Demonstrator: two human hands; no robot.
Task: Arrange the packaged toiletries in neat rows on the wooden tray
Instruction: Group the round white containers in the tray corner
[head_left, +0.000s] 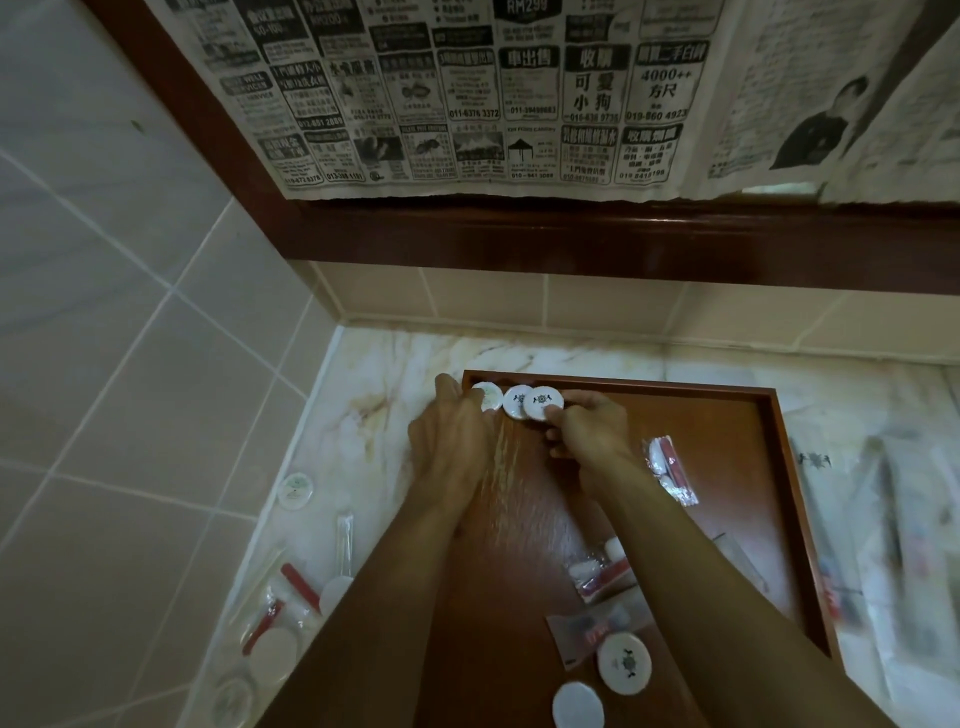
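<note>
newspaper (519, 93) price, 12 o'clock: "RM299"
newspaper phone numbers: "011-6376 3372", "019-860 4923"
newspaper advert, 1 o'clock: "4000++"
newspaper headings: "收購", "可愛小狗", "車出售"
round packets (543, 402) on tray: emblem only, lettering unreadable

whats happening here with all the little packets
A person is lining up round white packets along the far edge of a wooden tray. Three are in a row at its far left corner: the left hand touches the end packet, the right hand pinches the third packet, with the middle packet between. Other packets lie loose on the tray, among them a red and white sachet, and more wait on the marble counter to the left.
</note>
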